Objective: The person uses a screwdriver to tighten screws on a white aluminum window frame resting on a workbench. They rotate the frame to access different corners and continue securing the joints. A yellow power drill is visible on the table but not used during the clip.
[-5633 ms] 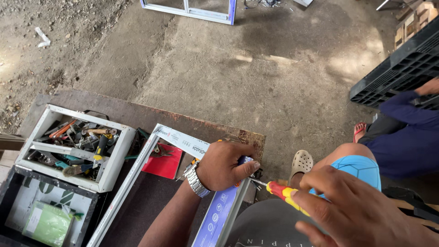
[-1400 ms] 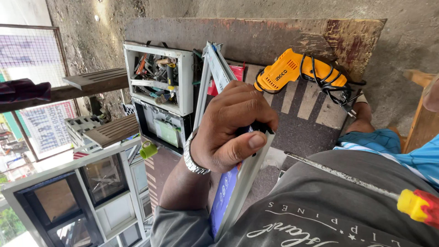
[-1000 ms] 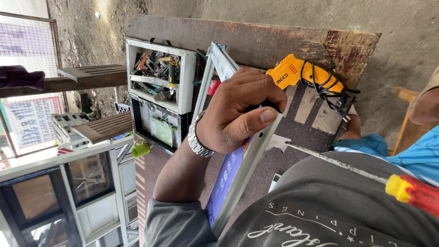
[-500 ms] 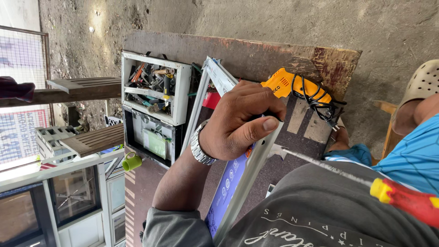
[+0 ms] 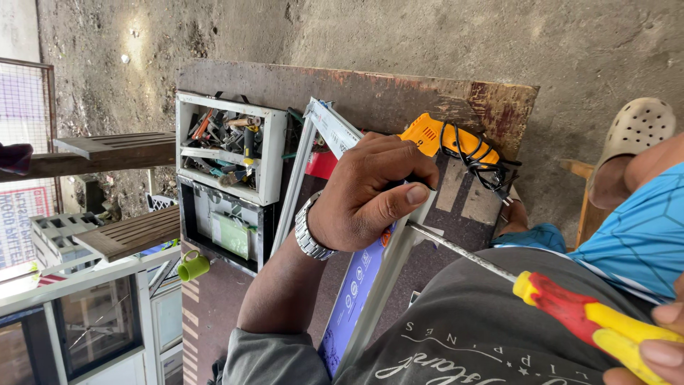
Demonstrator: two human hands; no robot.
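1. The left hand (image 5: 370, 192) is clamped over the upper part of a pale aluminium window frame (image 5: 385, 278), fingers curled over the rail and thumb pressed against its near side; a metal wristwatch (image 5: 308, 232) sits on that wrist.
2. The right hand (image 5: 659, 349), only partly in view at the lower right corner, is closed around the red and yellow handle of a screwdriver (image 5: 570, 314). Its steel shaft runs up-left, and the tip meets the frame just below the left thumb.
3. The frame (with a blue-printed protective film on one face) lies on a dark brown board (image 5: 399, 96).
4. Beyond the frame, just past the left hand's knuckles, a yellow electric drill (image 5: 445, 141) rests on the board, its black cord bundled on it.
5. Left of the frame stands a white compartmented tool tray (image 5: 231, 146) full of hand tools, with a green mug (image 5: 192, 265) near its lower end.
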